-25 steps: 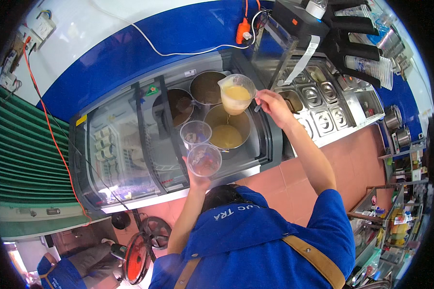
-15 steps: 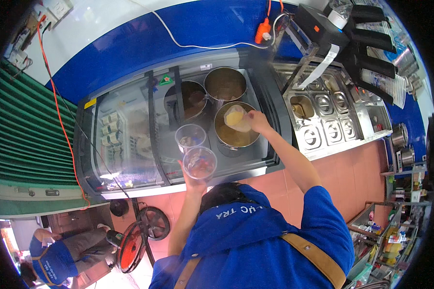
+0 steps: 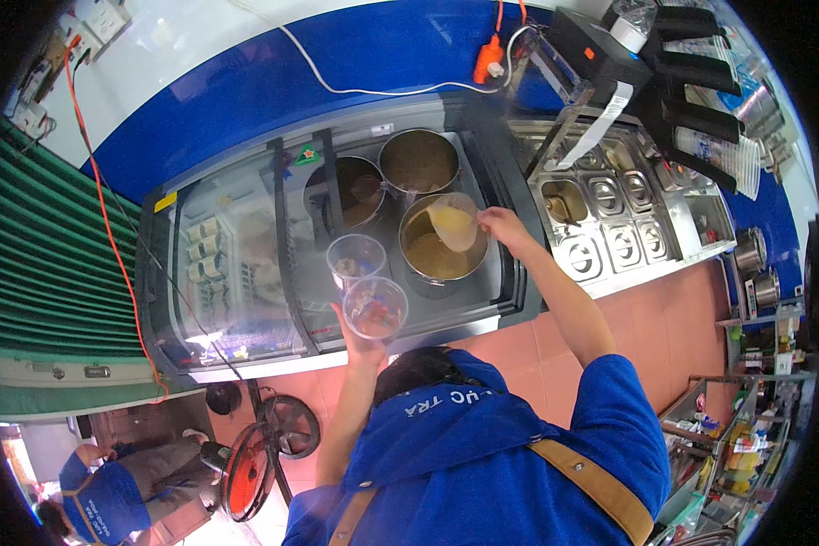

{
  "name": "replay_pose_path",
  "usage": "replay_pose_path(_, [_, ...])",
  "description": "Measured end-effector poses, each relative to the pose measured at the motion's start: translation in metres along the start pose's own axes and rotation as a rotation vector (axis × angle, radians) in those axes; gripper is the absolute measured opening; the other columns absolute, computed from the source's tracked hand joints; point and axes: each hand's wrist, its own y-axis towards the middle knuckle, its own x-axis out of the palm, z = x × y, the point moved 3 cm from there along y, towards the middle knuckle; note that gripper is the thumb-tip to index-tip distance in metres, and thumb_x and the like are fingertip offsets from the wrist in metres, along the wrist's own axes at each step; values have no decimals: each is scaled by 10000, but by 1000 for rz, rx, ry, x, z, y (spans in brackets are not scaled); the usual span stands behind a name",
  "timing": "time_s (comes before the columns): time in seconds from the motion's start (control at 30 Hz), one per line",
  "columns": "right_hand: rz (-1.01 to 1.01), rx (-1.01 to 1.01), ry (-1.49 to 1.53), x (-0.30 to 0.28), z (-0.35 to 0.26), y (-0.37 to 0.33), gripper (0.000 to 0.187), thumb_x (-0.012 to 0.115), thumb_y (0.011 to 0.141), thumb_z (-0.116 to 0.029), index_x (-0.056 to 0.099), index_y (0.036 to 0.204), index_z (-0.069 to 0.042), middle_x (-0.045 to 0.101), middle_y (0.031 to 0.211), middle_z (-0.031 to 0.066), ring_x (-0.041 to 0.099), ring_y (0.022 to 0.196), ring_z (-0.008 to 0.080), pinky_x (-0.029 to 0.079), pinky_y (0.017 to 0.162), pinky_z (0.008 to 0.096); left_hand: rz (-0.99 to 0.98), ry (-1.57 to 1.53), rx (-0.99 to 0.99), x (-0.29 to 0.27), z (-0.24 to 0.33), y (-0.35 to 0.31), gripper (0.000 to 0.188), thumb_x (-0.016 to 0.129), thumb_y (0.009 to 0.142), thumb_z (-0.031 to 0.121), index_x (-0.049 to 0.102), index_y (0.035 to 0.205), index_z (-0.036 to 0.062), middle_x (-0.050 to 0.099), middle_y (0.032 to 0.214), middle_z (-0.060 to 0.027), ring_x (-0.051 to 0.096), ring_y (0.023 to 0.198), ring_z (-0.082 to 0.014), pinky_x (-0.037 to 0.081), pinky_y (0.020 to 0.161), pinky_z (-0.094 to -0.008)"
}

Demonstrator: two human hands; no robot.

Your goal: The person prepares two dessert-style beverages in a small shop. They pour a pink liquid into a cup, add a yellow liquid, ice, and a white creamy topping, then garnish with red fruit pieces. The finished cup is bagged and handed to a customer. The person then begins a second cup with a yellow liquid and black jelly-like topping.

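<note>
My left hand (image 3: 364, 344) is closed around a clear plastic cup (image 3: 375, 309) with pieces inside, near the chest freezer's front edge. A second clear cup (image 3: 356, 257) stands just beyond it; I cannot tell whether my fingers also hold that one. My right hand (image 3: 506, 229) grips a translucent plastic jug (image 3: 457, 231) by its side. The jug is tilted over the front steel pot (image 3: 443, 259), with yellowish liquid inside it. Brownish-yellow liquid fills part of that pot. Two more steel pots, a back one (image 3: 419, 162) and a left one (image 3: 358, 193), stand beside it in the opened freezer.
A sliding glass lid (image 3: 237, 264) covers the freezer's left part. Right of it is a steel counter with lidded pans (image 3: 623, 244). A black cup dispenser (image 3: 701, 118) stands behind. A fan (image 3: 248, 469) and another person (image 3: 109, 496) are at lower left.
My right hand has shifted slightly right, and the jug has turned from lying low over the pot to a raised, tilted position. My left hand and the cups have hardly moved.
</note>
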Motion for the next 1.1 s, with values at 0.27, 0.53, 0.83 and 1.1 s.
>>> replay_pose_path(0.27, [-45,-146,414,-48,-116,-77,188,618,980,-266,648,939,-85,586,822,-30,382,610,42,279,546,216,-20,15,-168,29,-25,38,727,490,880,771,573,1297,181,640,1040,-73,609,952,-262,516,881,-509])
replay_pose_path(0.53, [166,-350,252,-50,-174,-112,176,669,967,-227,672,995,-53,590,806,-37,466,664,51,355,589,223,-260,146,-211,97,-60,40,775,456,888,788,583,1303,146,639,1091,-80,603,984,-252,498,920,-442])
replay_pose_path(0.83, [402,-803,-365,-13,-171,-125,184,739,882,-110,663,1013,-4,607,826,97,566,617,194,448,564,303,-167,185,-266,98,-82,58,839,298,919,811,514,1416,170,616,1149,-85,605,1024,-248,501,964,-445])
replay_pose_path(1.1, [408,-1019,-513,-7,-167,-121,206,745,860,-94,653,1021,-3,661,944,128,654,809,293,542,706,364,-166,117,-261,101,-84,62,802,322,928,796,528,1392,175,612,1152,-62,609,992,-240,517,929,-447])
